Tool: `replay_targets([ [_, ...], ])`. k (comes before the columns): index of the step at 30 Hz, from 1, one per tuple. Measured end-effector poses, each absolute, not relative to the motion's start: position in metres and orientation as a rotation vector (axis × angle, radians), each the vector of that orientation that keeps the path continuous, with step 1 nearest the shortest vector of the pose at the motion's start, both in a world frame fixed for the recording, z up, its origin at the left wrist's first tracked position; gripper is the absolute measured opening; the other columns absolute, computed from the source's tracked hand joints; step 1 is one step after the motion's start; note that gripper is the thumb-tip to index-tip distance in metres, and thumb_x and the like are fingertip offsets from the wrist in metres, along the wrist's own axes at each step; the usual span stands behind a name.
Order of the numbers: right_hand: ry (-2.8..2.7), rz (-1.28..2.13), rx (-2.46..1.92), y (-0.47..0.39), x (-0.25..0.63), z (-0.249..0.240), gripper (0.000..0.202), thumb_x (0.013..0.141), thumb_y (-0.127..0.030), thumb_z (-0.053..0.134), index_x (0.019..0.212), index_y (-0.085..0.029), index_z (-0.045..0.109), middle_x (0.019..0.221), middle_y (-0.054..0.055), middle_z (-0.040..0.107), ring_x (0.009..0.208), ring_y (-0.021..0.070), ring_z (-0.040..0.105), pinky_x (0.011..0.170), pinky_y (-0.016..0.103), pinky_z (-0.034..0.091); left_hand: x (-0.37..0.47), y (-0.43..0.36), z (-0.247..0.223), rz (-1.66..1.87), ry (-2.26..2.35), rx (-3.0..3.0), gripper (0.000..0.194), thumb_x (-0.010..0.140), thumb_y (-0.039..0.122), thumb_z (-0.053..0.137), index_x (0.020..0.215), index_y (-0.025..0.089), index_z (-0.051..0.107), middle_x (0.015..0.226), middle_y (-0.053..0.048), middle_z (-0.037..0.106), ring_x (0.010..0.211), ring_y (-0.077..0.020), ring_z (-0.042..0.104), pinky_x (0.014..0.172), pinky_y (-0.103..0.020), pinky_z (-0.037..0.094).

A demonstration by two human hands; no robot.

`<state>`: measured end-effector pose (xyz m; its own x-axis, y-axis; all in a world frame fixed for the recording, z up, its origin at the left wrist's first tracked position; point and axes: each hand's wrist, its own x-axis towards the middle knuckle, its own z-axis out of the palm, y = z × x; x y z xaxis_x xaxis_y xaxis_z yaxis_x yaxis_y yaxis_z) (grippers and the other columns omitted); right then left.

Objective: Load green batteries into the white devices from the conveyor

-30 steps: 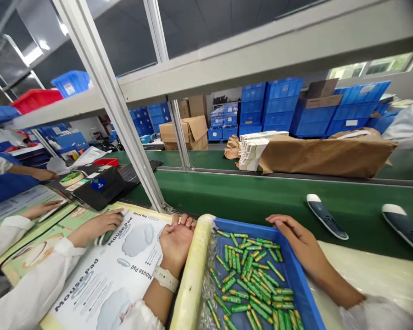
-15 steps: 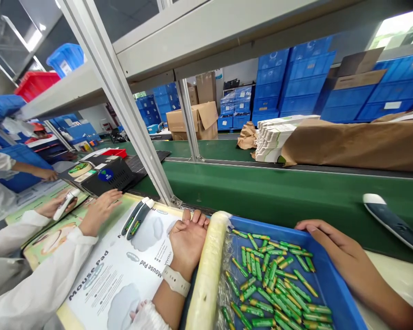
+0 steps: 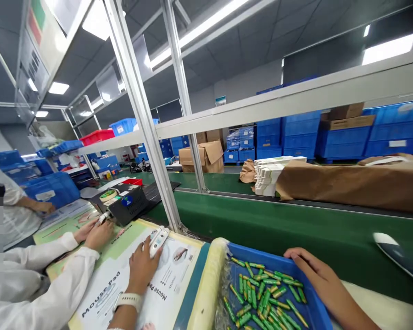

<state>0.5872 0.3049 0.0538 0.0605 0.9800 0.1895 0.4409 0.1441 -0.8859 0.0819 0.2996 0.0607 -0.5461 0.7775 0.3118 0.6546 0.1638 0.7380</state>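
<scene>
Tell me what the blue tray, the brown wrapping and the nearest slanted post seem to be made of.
Blue tray: probably moulded plastic; evenly coloured, smooth walls with a slight sheen.
Brown wrapping: looks like paper; mostly matte, with creases and folds.
Slanted post: likely aluminium, though another metal is possible; silvery-grey, with straight lengthwise grooves.

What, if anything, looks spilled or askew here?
Nothing looks spilled. The batteries lie jumbled at mixed angles, but within the blue tray by the right hand. Across the green belt, brown paper gapes open, exposing a white stack.
</scene>
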Motion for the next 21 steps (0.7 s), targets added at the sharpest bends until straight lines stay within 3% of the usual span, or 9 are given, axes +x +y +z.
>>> replay_targets([
  [3,-1.527,0.759,-1.379,0.307,0.584,0.053,0.056,0.086,-0.076,0.051,0.086,-0.026,0.075,0.092,0.006,0.079,0.088,0.0292,0.075,0.08,0.036,0.059,0.077,0.286,0.043,1.133,2.326,1.63,0.063,0.091,0.048,0.049,0.144,0.016,0.062,0.14,-0.023,0.064,0.14,-0.0452,0.055,0.121,-0.067,0.037],
  [7,-1.53,0.732,-1.282,0.306,0.579,0.053,0.053,0.09,-0.073,0.05,0.084,-0.025,0.072,0.089,0.006,0.078,0.086,0.0277,0.073,0.079,0.035,0.057,0.082,0.265,0.022,0.992,2.358,1.788,0.061,0.096,0.049,0.039,0.14,0.016,0.066,0.141,-0.024,0.065,0.129,-0.043,0.065,0.109,-0.061,0.053],
  [10,-1.535,0.66,-1.26,0.305,0.578,0.055,0.05,0.093,-0.069,0.048,0.084,-0.024,0.07,0.086,0.005,0.078,0.085,0.0272,0.073,0.08,0.037,0.057,0.081,0.252,0.014,0.951,2.322,1.862,0.058,0.097,0.046,0.038,0.135,0.014,0.069,0.141,-0.023,0.067,0.132,-0.0422,0.065,0.112,-0.06,0.053],
  [14,-1.586,0.532,-1.282,0.295,0.579,0.074,0.044,0.101,-0.058,0.044,0.089,-0.024,0.069,0.095,0.007,0.078,0.092,0.0286,0.073,0.087,0.042,0.057,0.098,0.227,0.03,1.034,2.236,1.926,0.06,0.101,0.048,0.036,0.137,0.013,0.068,0.156,-0.022,0.058,0.152,-0.0396,0.049,0.127,-0.059,0.041],
  [16,-1.671,0.408,-1.237,0.282,0.57,0.091,0.04,0.104,-0.054,0.044,0.102,-0.024,0.071,0.11,0.01,0.077,0.107,0.0302,0.072,0.098,0.046,0.055,0.122,0.209,0.048,1.086,2.14,1.886,0.059,0.1,0.052,0.041,0.141,0.018,0.067,0.158,-0.018,0.058,0.155,-0.0394,0.046,0.127,-0.06,0.041],
  [18,-1.871,0.337,-1.122,0.262,0.55,0.106,0.044,0.102,-0.053,0.057,0.131,-0.023,0.067,0.138,0.014,0.069,0.13,0.0323,0.063,0.112,0.048,0.049,0.153,0.192,0.063,1.026,1.961,1.867,0.06,0.097,0.059,0.05,0.146,0.027,0.066,0.154,-0.013,0.063,0.151,-0.0383,0.051,0.124,-0.058,0.045],
  [20,-2.148,0.343,-1.009,0.236,0.523,0.113,0.077,0.09,-0.049,0.077,0.157,-0.022,0.048,0.155,0.017,0.058,0.141,0.0352,0.056,0.118,0.049,0.045,0.185,0.182,0.069,0.911,1.736,1.968,0.062,0.095,0.064,0.055,0.146,0.031,0.067,0.148,-0.013,0.068,0.144,-0.0386,0.057,0.122,-0.058,0.048],
  [21,-2.297,0.352,-0.977,0.223,0.509,0.113,0.086,0.086,-0.042,0.083,0.16,-0.022,0.044,0.155,0.018,0.059,0.139,0.0366,0.058,0.116,0.05,0.047,0.198,0.178,0.067,0.882,1.634,2.026,0.065,0.092,0.066,0.058,0.145,0.03,0.068,0.141,-0.015,0.072,0.136,-0.0399,0.062,0.119,-0.058,0.05],
])
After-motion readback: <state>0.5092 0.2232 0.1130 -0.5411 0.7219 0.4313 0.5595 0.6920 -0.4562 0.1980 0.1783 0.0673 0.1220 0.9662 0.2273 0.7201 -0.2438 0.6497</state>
